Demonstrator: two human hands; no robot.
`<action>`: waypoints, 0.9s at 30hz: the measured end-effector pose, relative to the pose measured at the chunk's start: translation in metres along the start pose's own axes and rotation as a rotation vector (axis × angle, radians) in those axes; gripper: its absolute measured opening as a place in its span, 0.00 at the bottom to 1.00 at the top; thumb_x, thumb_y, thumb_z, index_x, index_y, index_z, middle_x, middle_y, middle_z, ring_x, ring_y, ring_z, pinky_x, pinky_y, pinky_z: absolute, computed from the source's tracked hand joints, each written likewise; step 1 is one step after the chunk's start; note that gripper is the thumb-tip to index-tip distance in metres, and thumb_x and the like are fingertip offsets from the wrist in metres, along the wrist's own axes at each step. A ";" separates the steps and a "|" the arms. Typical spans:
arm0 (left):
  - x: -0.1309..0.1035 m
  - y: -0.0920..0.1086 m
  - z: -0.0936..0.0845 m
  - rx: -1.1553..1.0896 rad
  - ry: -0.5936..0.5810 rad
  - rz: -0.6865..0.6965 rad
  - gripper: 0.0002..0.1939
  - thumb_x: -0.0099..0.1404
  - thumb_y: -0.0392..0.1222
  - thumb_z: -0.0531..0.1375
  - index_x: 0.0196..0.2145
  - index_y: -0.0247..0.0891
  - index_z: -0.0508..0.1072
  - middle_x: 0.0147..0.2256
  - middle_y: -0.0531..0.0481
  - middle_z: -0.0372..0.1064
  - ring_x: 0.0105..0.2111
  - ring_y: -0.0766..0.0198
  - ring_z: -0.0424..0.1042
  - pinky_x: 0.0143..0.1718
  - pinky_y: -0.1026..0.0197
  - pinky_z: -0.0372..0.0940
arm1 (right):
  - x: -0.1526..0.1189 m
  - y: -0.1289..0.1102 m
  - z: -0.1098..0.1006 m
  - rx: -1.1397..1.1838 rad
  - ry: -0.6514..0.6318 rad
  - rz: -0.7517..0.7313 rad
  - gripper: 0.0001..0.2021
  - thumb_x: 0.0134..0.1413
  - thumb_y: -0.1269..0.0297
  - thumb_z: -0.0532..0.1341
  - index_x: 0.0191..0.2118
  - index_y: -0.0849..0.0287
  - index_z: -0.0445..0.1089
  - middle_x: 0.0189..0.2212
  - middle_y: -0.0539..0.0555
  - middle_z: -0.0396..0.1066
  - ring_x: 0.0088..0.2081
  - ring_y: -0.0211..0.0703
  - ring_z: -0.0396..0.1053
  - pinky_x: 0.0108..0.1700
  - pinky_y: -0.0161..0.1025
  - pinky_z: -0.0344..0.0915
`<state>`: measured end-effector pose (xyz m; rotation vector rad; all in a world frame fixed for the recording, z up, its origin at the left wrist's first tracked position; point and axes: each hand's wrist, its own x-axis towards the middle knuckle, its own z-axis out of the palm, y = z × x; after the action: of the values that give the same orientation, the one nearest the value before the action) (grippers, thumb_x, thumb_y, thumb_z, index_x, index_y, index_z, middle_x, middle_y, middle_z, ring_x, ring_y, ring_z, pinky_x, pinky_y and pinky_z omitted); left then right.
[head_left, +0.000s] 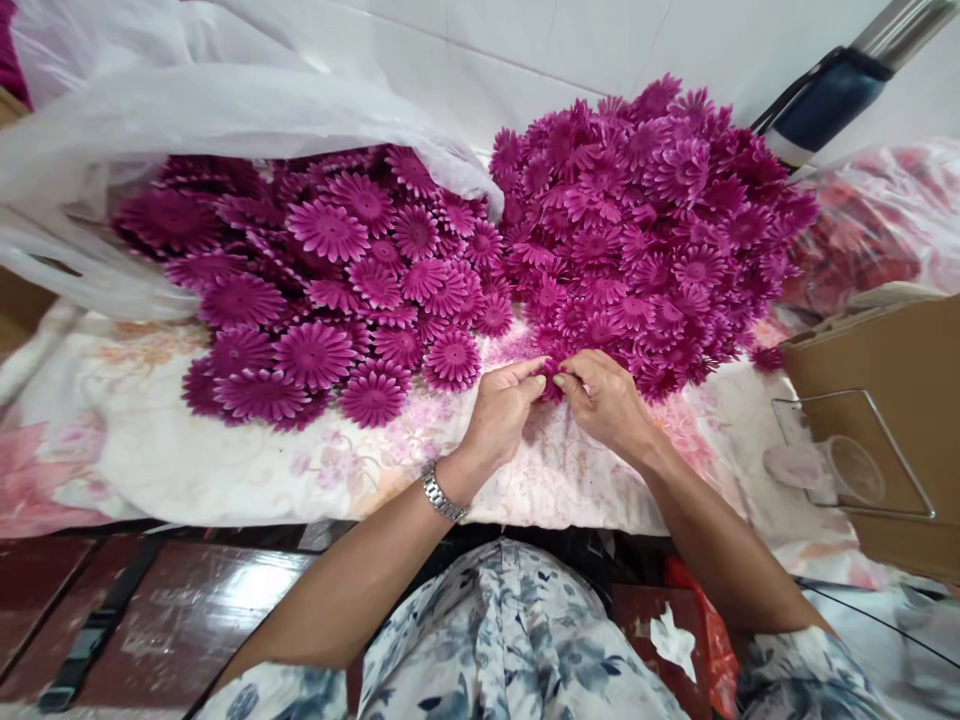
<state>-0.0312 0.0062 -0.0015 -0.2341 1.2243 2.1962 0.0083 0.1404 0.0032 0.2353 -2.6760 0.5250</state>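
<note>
Between my two hands is a small magenta artificial flower, pinched at its edges over the cloth. My left hand, with a metal-band watch at the wrist, closes finger and thumb on its left side. From the right, my right hand grips the same flower in a pinch. Fingers cover part of it. Left of my hands lies a spread of flat magenta flower pieces, some spilling from a white plastic bag. Beyond my right hand rises a heap of fuller magenta flowers.
A floral cloth covers the work surface. A cardboard box stands at right, with a wire frame and a clear plastic cup beside it. Behind are a dark blue bottle and a plastic bag of red material.
</note>
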 end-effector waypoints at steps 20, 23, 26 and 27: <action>0.002 0.001 -0.004 -0.018 -0.005 0.142 0.11 0.50 0.35 0.62 0.16 0.34 0.63 0.16 0.58 0.54 0.18 0.75 0.54 0.20 0.70 0.52 | 0.009 0.006 -0.009 -0.251 0.210 -0.130 0.09 0.60 0.68 0.52 0.30 0.58 0.67 0.25 0.54 0.69 0.29 0.42 0.63 0.35 0.40 0.61; 0.001 0.002 -0.005 -0.024 -0.022 0.116 0.09 0.50 0.35 0.62 0.18 0.34 0.66 0.17 0.58 0.56 0.19 0.74 0.56 0.21 0.69 0.54 | 0.023 0.032 -0.030 -0.403 0.351 0.032 0.09 0.60 0.66 0.53 0.32 0.58 0.69 0.26 0.55 0.68 0.31 0.44 0.62 0.36 0.43 0.60; 0.000 0.003 -0.004 -0.076 -0.103 0.052 0.07 0.51 0.37 0.63 0.21 0.34 0.67 0.21 0.56 0.61 0.22 0.72 0.62 0.29 0.64 0.65 | 0.030 0.044 -0.046 -0.450 0.354 0.145 0.09 0.57 0.63 0.56 0.41 0.59 0.69 0.35 0.59 0.68 0.39 0.49 0.63 0.42 0.48 0.60; -0.001 0.003 -0.004 -0.098 -0.119 0.041 0.07 0.52 0.36 0.63 0.22 0.34 0.67 0.22 0.55 0.63 0.23 0.71 0.64 0.33 0.61 0.67 | 0.029 0.042 -0.046 -0.413 0.327 0.138 0.11 0.56 0.62 0.58 0.43 0.58 0.69 0.37 0.59 0.68 0.40 0.50 0.63 0.43 0.49 0.60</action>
<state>-0.0333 0.0012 -0.0011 -0.1163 1.0668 2.2740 -0.0119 0.1946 0.0410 -0.1432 -2.4165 0.0333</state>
